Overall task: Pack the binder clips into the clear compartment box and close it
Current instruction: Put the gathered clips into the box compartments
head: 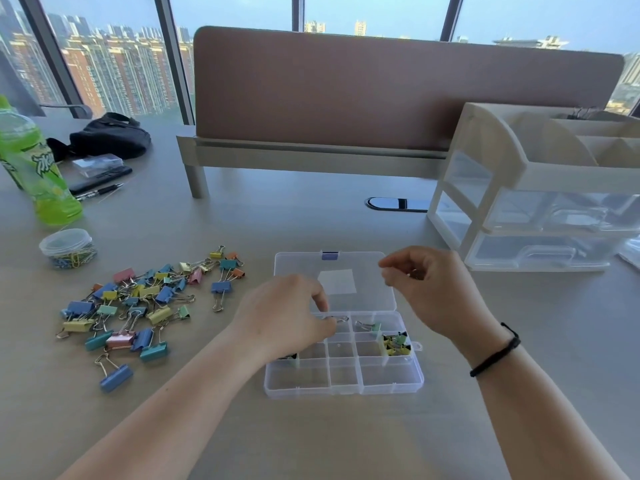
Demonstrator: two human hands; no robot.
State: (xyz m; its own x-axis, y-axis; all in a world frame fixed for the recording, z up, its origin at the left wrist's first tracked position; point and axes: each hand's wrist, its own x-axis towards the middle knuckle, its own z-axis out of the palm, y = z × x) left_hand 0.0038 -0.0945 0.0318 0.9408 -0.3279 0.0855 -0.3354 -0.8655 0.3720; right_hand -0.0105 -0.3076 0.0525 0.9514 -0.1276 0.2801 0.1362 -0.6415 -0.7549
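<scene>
The clear compartment box (346,384) lies open on the desk, its lid (377,299) folded back flat. A pile of coloured binder clips (138,306) is spread to its left. Small clips sit in a right compartment (396,342), and one green clip (369,327) lies in a top cell. My left hand (287,317) hovers over the box's upper left cells, fingers closed on a clip whose wire handle (341,319) sticks out. My right hand (426,289) is held above the lid's right edge, fingers curled; I cannot tell whether it holds anything.
A round tub of paper clips (69,247) and a green bottle (34,168) stand at the left. A pen, a phone and a black bag (110,135) lie behind them. A white drawer organiser (540,192) stands at the right, with a desk divider (381,88) at the back.
</scene>
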